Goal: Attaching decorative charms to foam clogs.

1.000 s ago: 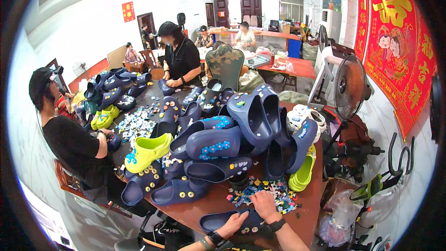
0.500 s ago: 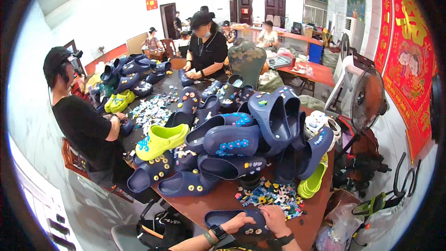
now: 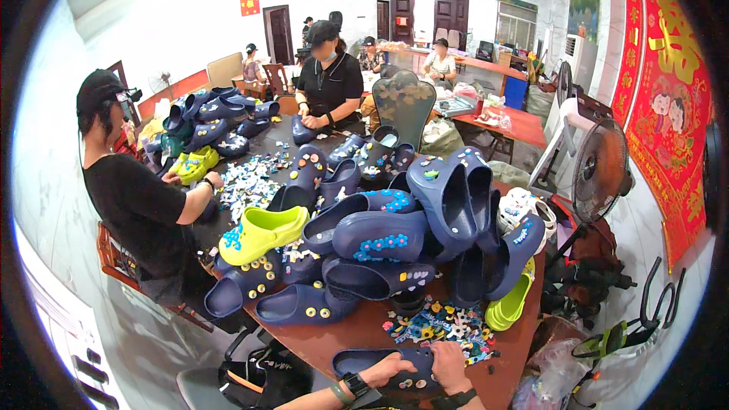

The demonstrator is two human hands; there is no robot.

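A navy clog (image 3: 357, 362) lies on its side at the near edge of the table, its opening toward the left. My left hand (image 3: 389, 371) grips its upper edge, fingers closed over the shoe. My right hand (image 3: 449, 367) is closed around the toe end, fingertips pressed to the upper with its round holes. Small round charms (image 3: 414, 383) sit on the clog below my hands. Just beyond lies a pile of small colourful shoe charms (image 3: 444, 324). Whether a charm is between my right fingertips is hidden.
A tall heap of navy clogs (image 3: 380, 237) fills the table's middle, with lime clogs (image 3: 262, 234) among them. More charms (image 3: 254, 180) spread farther left. One co-worker (image 3: 137, 190) stands at left, another (image 3: 328, 80) across. A fan (image 3: 600, 163) stands at right.
My right hand's fingers have curled down more over the clog's toe, while my left hand stays on the shoe. The co-worker at left has shifted their hands toward the lime clogs.
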